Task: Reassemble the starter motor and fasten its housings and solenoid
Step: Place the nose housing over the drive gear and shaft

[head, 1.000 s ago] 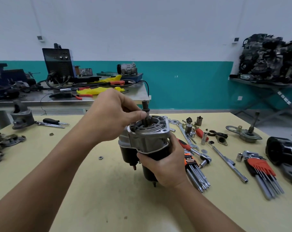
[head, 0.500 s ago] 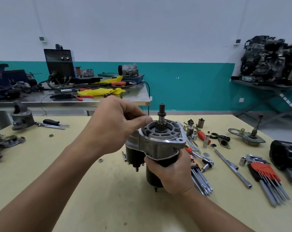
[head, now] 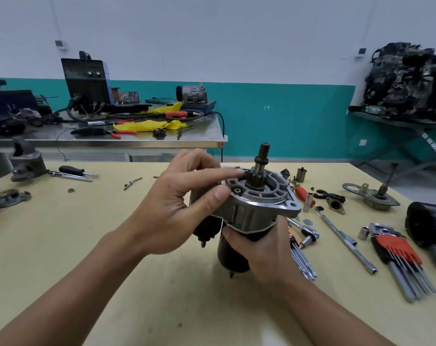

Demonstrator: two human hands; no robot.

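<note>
At the centre of a yellow desk (head: 87, 245), a starter motor (head: 259, 211) is held upright, shaft up. The right hand (head: 261, 250) wraps its fingers round the black body. The left hand (head: 172, 208), fingers loose, lays a straight forefinger on the pinion, hiding part of the housing. To the right lie a black casing (head: 424, 221), hex keys (head: 411, 275) in a red holder (head: 396, 247), and a ratchet (head: 309, 234).
</note>
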